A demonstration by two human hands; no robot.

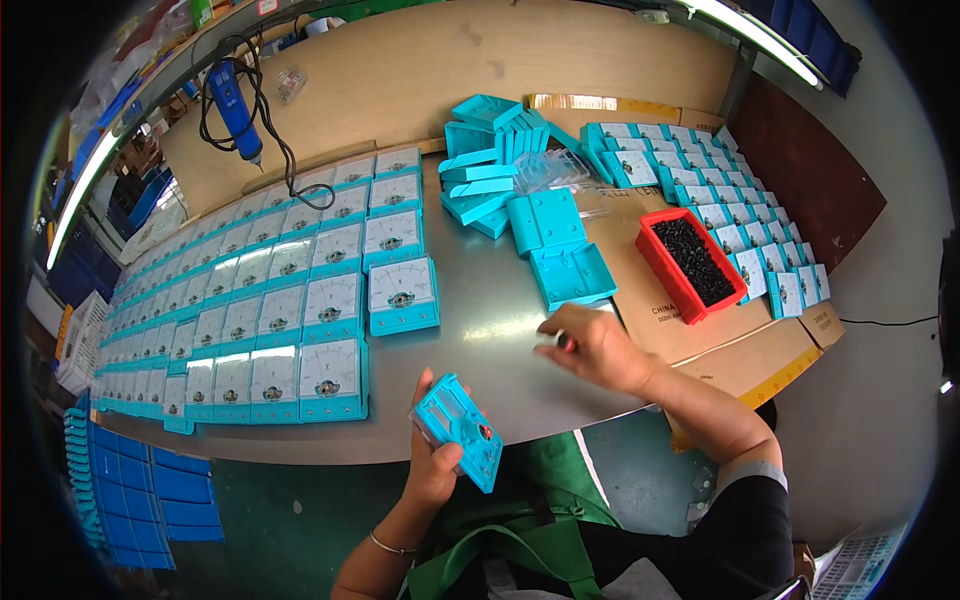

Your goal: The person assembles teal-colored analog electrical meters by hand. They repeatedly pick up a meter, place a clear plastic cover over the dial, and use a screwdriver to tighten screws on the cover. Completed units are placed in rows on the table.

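Head view, listed left to right.
Blue trays (pixel 150 500): stacked below the counter's left edge.
Meters (pixel 250 300): white-dialled, blue-framed, laid in long rows across the left half of the counter (pixel 480 300).
Blue power tool (pixel 232 105): lying on the wooden bench behind, black cable coiled beside it.
Left hand (pixel 435 465): closed around a blue case (pixel 458 428), held tilted just off the counter's near edge, open side up.
Blue covers (pixel 495 150): heaped at centre back; two more (pixel 555 245) flat on the counter nearer the person.
Right hand (pixel 600 345): resting on the counter, fingers pinched on a small dark and red part (pixel 565 343); what it is cannot be told.
Red bin (pixel 690 262): on cardboard, filled with small black parts.
Further meters (pixel 730 210): in overlapping rows, far right.
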